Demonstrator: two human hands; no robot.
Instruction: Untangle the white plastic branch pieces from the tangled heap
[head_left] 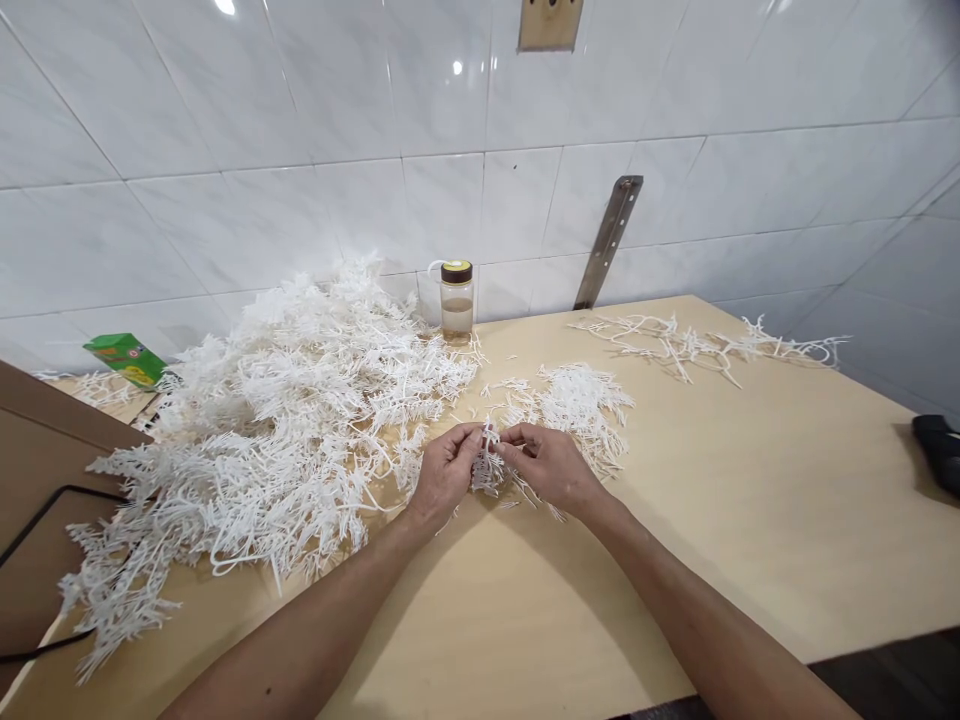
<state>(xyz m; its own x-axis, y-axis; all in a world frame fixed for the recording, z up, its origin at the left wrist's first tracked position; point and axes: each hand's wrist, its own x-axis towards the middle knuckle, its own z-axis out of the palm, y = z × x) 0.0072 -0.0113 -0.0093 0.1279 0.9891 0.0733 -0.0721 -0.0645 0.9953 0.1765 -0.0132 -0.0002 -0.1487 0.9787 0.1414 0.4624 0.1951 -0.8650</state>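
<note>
Two hands work together: our left hand [441, 472] and right hand [553, 468] pinch a white sprig [488, 440] mid-frame, fingertips nearly meeting; we should grip lightly, sparing thin strands.

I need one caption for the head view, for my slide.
Left hand and right hand hold a white sprig beside a large white heap.
</note>
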